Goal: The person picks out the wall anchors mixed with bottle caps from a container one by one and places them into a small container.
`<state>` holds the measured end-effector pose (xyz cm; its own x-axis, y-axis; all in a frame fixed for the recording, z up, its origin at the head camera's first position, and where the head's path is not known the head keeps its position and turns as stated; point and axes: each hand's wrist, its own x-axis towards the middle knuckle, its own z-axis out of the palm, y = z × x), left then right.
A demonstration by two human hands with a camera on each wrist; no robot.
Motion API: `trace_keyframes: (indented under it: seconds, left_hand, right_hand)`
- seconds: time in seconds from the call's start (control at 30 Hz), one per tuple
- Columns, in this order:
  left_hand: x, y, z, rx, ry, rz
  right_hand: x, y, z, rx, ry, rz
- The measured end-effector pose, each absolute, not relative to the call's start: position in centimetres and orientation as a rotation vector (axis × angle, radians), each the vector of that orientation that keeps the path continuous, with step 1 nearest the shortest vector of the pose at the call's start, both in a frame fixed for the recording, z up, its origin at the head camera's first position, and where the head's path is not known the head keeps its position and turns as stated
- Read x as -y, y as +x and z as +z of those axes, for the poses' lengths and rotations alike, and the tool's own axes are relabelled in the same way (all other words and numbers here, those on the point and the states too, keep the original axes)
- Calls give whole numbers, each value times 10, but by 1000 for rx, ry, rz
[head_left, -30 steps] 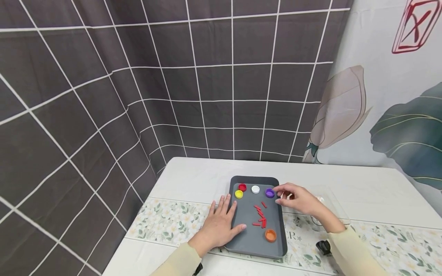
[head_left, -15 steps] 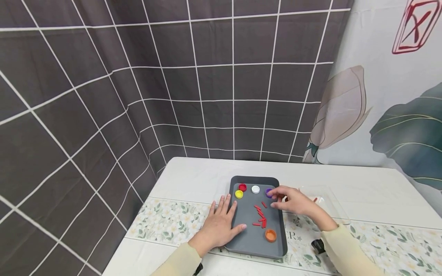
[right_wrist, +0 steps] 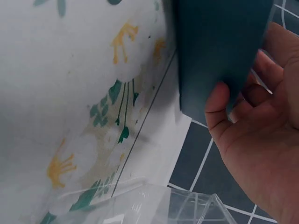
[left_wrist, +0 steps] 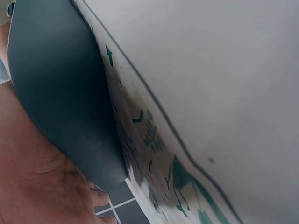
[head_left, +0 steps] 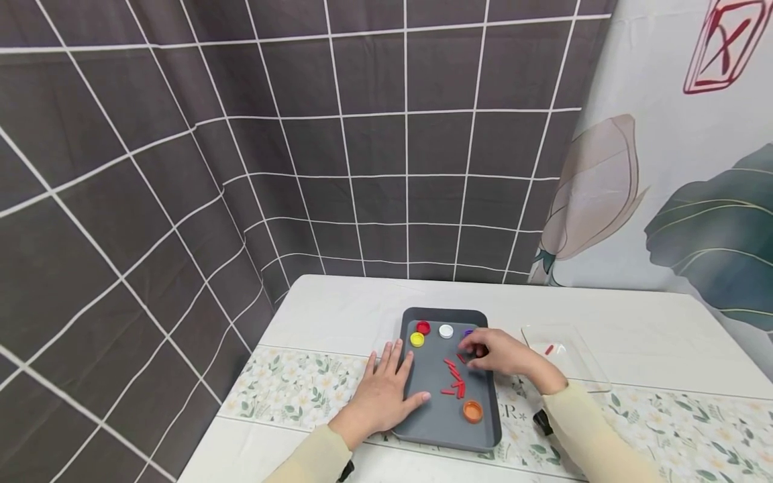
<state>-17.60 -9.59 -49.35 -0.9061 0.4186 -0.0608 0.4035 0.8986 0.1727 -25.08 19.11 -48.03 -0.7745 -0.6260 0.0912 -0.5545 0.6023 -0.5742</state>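
Observation:
A grey tray [head_left: 431, 426] lies on the table, bearing several short red sticks [head_left: 454, 373]. My left hand [head_left: 382, 392] is spread over its left rim with straight fingers; in the left wrist view the palm [left_wrist: 42, 172] rests against the tray wall [left_wrist: 60, 84]. Above the tray's right side, my right hand [head_left: 498, 352] has thumb and fingertips apart, right at the uppermost red stick [head_left: 461, 358]. It partly covers the purple cap [head_left: 468, 333]. The right wrist view shows that hand [right_wrist: 261, 135] beside the tray's wall [right_wrist: 215, 51], its fingers loosely bent.
Red [head_left: 423, 327], yellow [head_left: 417, 339] and white [head_left: 445, 331] caps sit at the tray's far end. An orange cap [head_left: 473, 411] is near its front right corner. A clear plastic box [head_left: 582, 362] with a red stick [head_left: 549, 349] inside stands to the right.
My right hand has moved left and toward me, from beside the purple cap to the uppermost red stick, uncovering more of the clear box. The left hand has stayed still.

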Motion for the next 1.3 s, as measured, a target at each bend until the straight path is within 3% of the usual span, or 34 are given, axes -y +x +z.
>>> trace_keyframes:
  seconds: [1.3]
  left_hand:
    - [96,-176,-492,-2966,648,217]
  right_hand:
    - [-172,-261,-487,-2795,-984,-617]
